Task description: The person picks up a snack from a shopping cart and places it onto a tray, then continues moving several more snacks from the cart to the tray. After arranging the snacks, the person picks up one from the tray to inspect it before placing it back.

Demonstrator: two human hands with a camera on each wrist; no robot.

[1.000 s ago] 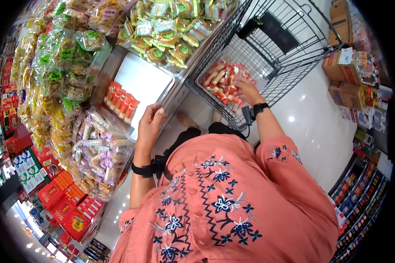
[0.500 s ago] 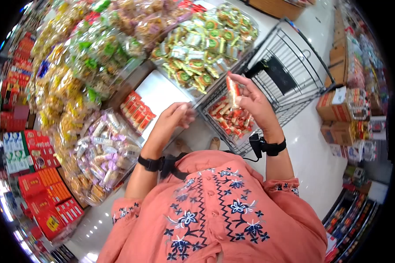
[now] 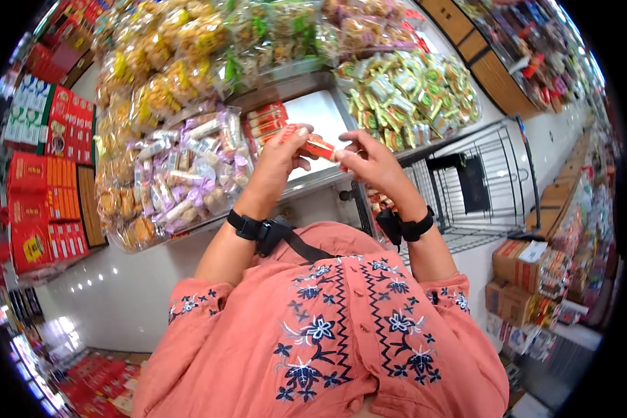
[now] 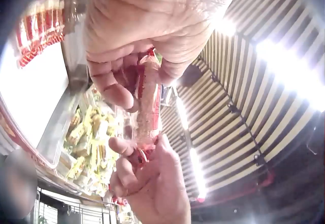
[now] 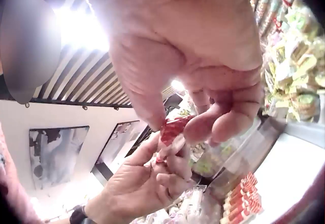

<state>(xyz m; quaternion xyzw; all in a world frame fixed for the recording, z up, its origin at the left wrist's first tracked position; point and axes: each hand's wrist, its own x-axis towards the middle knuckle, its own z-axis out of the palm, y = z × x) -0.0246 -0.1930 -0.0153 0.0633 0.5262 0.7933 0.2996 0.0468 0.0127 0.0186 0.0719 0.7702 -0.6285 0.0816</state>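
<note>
Both hands hold one snack stick [image 3: 320, 147] in a red and clear wrapper, close over the front of a white tray [image 3: 313, 111]. My left hand [image 3: 280, 161] grips one end. At the other end, my right hand [image 3: 377, 167] pinches the wrapper between thumb and fingers. In the left wrist view the pale, rod-shaped snack [image 4: 148, 104] shows through its clear side. The right wrist view has much of the wrapper [image 5: 172, 132] hidden by fingers. Similar red-wrapped sticks [image 3: 265, 120] lie in a row along the tray's left side.
Purple-wrapped snacks [image 3: 181, 167] are heaped left of the tray, and green-yellow packets [image 3: 411, 97] to its right. Bagged snacks [image 3: 181, 42] rise behind. A wire shopping cart [image 3: 494, 188] stands at the right, with more red-wrapped sticks [image 3: 380, 202] partly hidden behind the right forearm. Cardboard boxes [image 3: 519, 265] are stacked beyond.
My right hand has lifted a snack stick from the pile in the cart and carried it left to the tray. The left hand has taken its other end. The head view has turned left.
</note>
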